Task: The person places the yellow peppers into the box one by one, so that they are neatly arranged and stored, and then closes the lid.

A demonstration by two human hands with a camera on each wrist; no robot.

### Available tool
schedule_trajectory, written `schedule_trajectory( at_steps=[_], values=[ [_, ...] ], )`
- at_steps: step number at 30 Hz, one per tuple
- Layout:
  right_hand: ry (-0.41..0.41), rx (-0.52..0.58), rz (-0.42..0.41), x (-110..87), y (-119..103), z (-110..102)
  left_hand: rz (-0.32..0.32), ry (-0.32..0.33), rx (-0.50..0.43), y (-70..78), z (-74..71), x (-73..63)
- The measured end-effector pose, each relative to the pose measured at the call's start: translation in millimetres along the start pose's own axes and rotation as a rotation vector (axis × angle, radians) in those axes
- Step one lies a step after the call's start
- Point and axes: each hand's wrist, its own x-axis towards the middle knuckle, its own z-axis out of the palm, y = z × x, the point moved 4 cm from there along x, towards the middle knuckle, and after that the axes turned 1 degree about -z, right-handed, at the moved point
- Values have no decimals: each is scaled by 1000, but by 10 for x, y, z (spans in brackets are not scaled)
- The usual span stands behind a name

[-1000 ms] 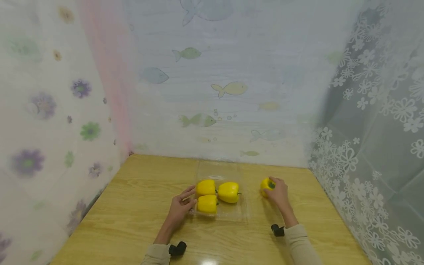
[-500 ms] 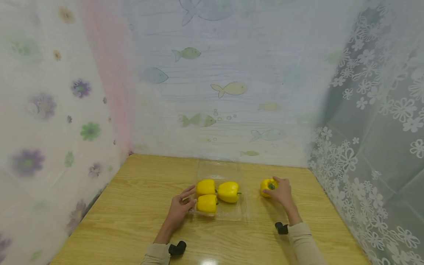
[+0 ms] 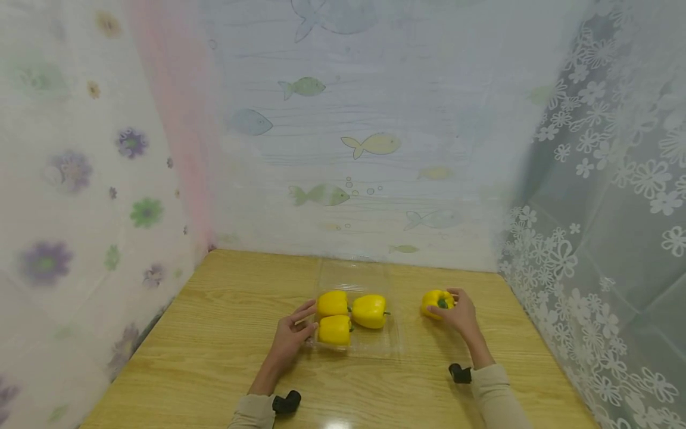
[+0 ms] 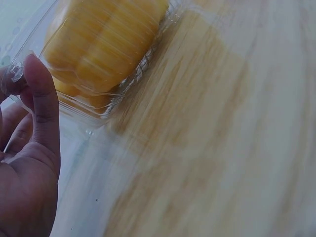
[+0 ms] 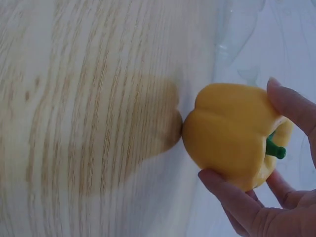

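A clear plastic clamshell container (image 3: pixel 375 345) lies opened on the table, with three yellow bell peppers (image 3: pixel 369 311) on their sides in its tray. At its left edge, my left hand (image 3: pixel 290 335) pinches the rim between thumb (image 4: pixel 42 101) and finger, as the left wrist view shows. To the right of the container, my right hand (image 3: pixel 461 311) holds another yellow bell pepper (image 5: pixel 229 131) with thumb and fingers on opposite sides. That pepper's green stem (image 5: pixel 275 148) points toward the palm, and its other end meets the tabletop.
The container's transparent lid (image 3: pixel 354 274) is folded back toward the rear wall. Wood-grain tabletop (image 3: pixel 241 286) surrounds everything. Sheer printed curtains (image 3: pixel 375 179) stand at the back and both sides. Black camera mounts (image 3: pixel 286 403) sit at both wrists.
My right hand has shifted slightly right around its pepper, leaving more of the pepper and its stem visible. The left hand, the container and the three peppers in it have stayed put.
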Motion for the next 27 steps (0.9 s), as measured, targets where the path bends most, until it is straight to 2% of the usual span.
schedule_trajectory(
  at_steps=[10, 18, 27],
  values=[
    [-17, 10, 35, -28, 91, -9, 1, -9, -2, -19, -10, 3],
    [-34, 50, 13, -90, 102, -27, 3, -22, -26, -13, -6, 1],
    [-33, 75, 54, -110, 200, -13, 1, -34, -32, -6, -1, -9]
  ],
)
